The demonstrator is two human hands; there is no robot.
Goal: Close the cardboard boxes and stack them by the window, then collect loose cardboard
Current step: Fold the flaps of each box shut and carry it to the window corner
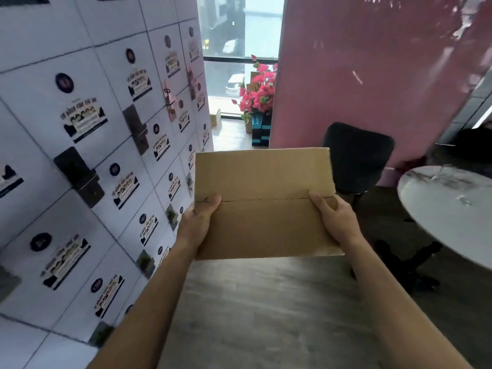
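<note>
A closed brown cardboard box [263,203] is held up in front of me, its two top flaps meeting in a seam across the middle. My left hand [198,225] grips the box's left side with the thumb lying on top near the seam. My right hand [335,219] grips the right side in the same way, thumb on the top flap. The fingers of both hands are hidden under the box. The window [239,57] lies straight ahead at the end of a narrow passage.
A tall wall of white boxes with stickers [93,155] lines the left. A pink panel [372,70] stands on the right, with a black chair [356,158] and a round white table [450,209] before it. Pink flowers [258,91] and small boxes sit by the window.
</note>
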